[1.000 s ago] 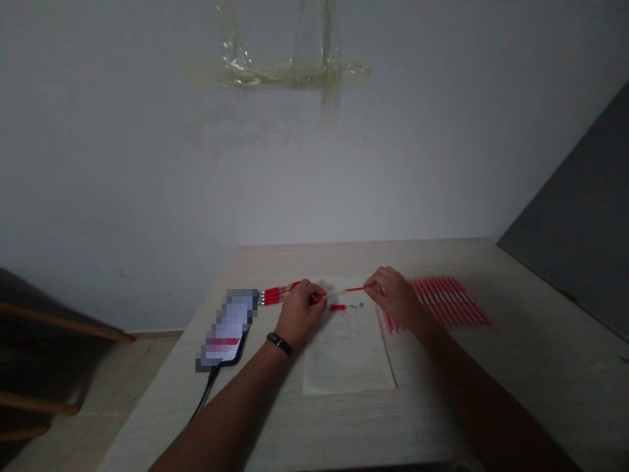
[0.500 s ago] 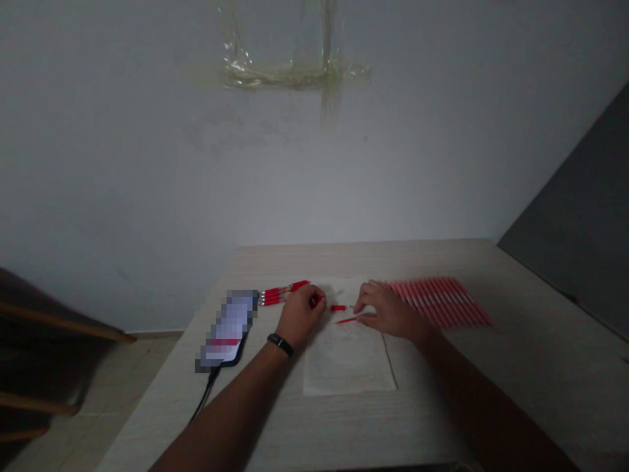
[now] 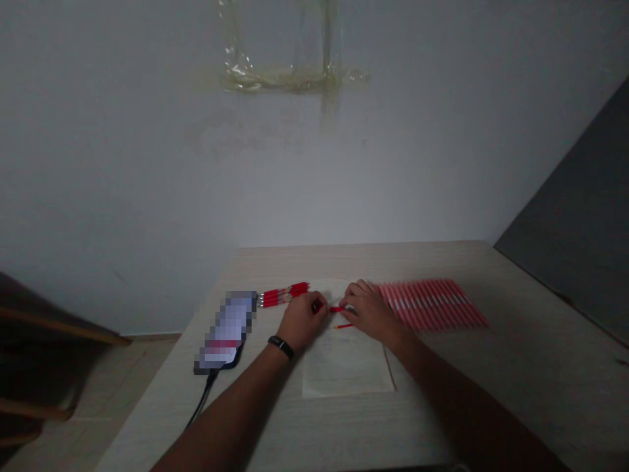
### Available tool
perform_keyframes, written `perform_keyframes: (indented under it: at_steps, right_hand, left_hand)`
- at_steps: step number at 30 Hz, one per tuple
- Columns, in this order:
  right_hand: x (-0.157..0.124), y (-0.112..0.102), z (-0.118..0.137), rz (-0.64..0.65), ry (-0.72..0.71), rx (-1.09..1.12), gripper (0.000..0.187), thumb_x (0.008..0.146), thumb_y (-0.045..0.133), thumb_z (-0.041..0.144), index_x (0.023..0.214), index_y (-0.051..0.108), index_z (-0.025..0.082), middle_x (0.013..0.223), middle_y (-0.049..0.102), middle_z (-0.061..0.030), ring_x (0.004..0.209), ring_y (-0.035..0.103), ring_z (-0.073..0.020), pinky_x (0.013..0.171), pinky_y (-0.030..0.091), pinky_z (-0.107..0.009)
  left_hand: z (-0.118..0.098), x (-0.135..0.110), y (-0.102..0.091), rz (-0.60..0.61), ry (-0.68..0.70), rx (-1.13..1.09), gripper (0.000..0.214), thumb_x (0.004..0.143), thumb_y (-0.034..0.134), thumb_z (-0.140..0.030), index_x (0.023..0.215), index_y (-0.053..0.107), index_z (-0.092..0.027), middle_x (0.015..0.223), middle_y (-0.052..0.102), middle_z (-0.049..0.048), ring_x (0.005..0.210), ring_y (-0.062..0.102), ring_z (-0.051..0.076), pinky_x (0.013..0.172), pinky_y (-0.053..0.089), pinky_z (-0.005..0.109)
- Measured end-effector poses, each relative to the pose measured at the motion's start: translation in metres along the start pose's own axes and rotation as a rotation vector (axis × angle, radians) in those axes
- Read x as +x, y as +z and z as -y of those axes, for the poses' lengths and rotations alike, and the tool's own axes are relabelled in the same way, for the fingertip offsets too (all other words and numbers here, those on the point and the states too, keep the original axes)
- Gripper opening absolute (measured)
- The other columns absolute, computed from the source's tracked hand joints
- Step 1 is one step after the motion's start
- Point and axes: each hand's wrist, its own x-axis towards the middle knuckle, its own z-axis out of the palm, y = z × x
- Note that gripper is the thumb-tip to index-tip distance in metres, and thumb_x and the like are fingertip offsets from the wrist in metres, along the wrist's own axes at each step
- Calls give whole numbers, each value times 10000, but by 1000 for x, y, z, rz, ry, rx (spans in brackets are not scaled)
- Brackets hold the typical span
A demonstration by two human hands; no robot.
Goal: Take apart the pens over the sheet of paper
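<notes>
My left hand (image 3: 304,316) is closed, thumb and fingers pinched around a dark red pen part (image 3: 316,306) that its fingers mostly cover. Between the two hands lies a short red pen barrel piece (image 3: 337,309); the fingertips of my right hand (image 3: 367,308) close on its right end. Just below those fingers a thin red pen refill (image 3: 343,326) with a yellowish tip rests on a white sheet (image 3: 346,370). Part of the refill is hidden under my right hand.
Several red pens (image 3: 275,299) with silvery tips lie side by side on the left. A long row of slim red sticks, like pens or refills (image 3: 435,303), spreads on the right. A phone (image 3: 228,331) with a cable (image 3: 201,400) lies at the table's left edge.
My right hand has moved left and onto the barrel piece, away from the refill it was touching. The refill stays on the sheet. My left hand has barely moved.
</notes>
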Motion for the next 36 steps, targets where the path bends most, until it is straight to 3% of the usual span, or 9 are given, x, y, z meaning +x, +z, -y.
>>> perform_keyframes:
  at_steps: [5,14,36]
  right_hand:
    - [0,-3,-8,-22,11,17,115,856,733,177,929,650,207,959,650,-52,993,541,-245,877,411,-402]
    - [-8,-11,-32,-219,119,120,121,862,673,109,900,607,204,908,649,-46,908,572,-227,802,433,-351]
    - [-8,-26,-23,-188,24,216,66,922,627,148,916,635,214,893,655,-48,920,570,-231,824,435,-365]
  left_hand:
    - [-2,1,-3,-25,-2,-13,116,835,591,-230,855,691,-173,779,683,44,697,595,169,638,408,276]
    - [-3,1,-5,-22,3,-25,113,835,595,-227,866,687,-168,799,684,47,705,596,165,631,420,268]
    - [-4,0,-7,0,143,-30,172,891,626,-294,980,756,-226,864,692,53,798,607,181,725,461,291]
